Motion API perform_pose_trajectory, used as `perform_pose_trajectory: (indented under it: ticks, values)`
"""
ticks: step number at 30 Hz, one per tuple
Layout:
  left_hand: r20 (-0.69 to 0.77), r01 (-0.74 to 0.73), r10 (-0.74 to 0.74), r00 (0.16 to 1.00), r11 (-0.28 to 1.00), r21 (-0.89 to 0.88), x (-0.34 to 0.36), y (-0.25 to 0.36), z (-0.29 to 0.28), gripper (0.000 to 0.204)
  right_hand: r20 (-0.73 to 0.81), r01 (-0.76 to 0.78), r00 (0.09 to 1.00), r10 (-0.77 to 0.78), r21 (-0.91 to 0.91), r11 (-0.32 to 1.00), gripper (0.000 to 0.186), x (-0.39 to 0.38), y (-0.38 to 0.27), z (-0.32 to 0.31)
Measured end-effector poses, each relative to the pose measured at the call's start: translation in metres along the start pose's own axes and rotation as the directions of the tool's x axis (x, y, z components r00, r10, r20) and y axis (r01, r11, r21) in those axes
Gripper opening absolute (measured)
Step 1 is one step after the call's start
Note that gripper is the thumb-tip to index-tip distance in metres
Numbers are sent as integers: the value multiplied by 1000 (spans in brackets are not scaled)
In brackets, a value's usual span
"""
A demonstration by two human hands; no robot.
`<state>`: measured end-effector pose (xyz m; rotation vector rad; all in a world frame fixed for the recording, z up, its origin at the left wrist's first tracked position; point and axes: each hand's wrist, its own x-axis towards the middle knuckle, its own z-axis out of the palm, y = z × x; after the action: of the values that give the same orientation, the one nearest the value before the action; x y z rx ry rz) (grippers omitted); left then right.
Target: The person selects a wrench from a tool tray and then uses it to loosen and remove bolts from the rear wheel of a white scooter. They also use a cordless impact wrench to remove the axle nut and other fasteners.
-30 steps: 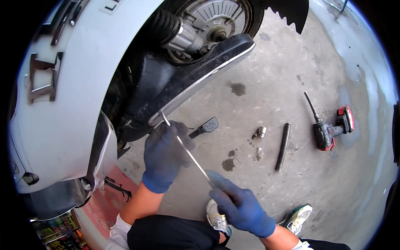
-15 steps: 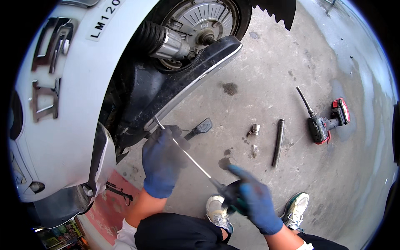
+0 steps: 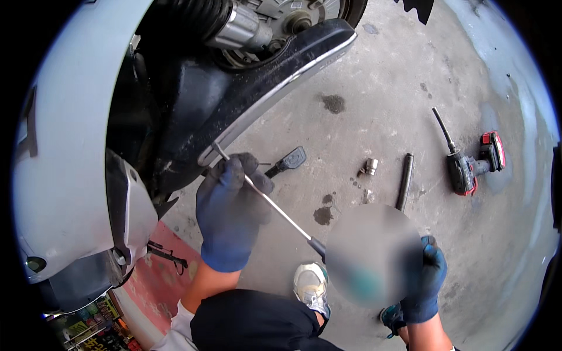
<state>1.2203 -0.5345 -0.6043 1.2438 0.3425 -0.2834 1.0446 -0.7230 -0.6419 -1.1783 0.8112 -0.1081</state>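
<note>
In a blue work glove, my left hand is closed around the thin metal shaft of a screwdriver. Its far end meets the lower end of a black part with a silver edge under the white vehicle body. The dark grip starts at the lower right, then vanishes behind a round blurred patch with some teal in it. My right hand, also gloved, is at the right edge of that patch. Some fingertips look curled, but the blur hides the rest and anything they might hold.
On the concrete lie a silver socket, a dark metal rod and a cordless driver with a red battery. A dark pedal-like piece juts out beyond my left hand. The wheel hub is at the top.
My right hand has moved to the right, away from the visible start of the screwdriver's grip. My left hand keeps its hold on the shaft. The view has shifted slightly.
</note>
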Motion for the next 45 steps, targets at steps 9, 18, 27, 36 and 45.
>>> perform_pose_trajectory:
  ticks: [9, 18, 27, 36, 45]
  values:
    - [0, -23, 24, 1000, 982, -189, 9, -1, -8, 15, 55, -190, 982, 182, 186, 964, 12, 9, 8, -29]
    - [10, 44, -43, 999, 997, -66, 4, 2, -16, 27, 646, 589, 738, -193, -478, 652, 45, -29, -59, 28]
    - [63, 149, -142, 988, 980, -132, 7, -10, -57, 53, 787, 784, 616, -14, -612, 104, 44, -14, -121, 47]
    - [63, 111, -101, 993, 977, -182, 14, 4, -60, 46, 824, 811, 567, 19, -562, 161, 48, -4, -161, 47]
    - [160, 119, -61, 985, 915, -386, 16, -4, -66, 38, 652, 535, 757, 38, -652, 537, 48, -1, -222, 72]
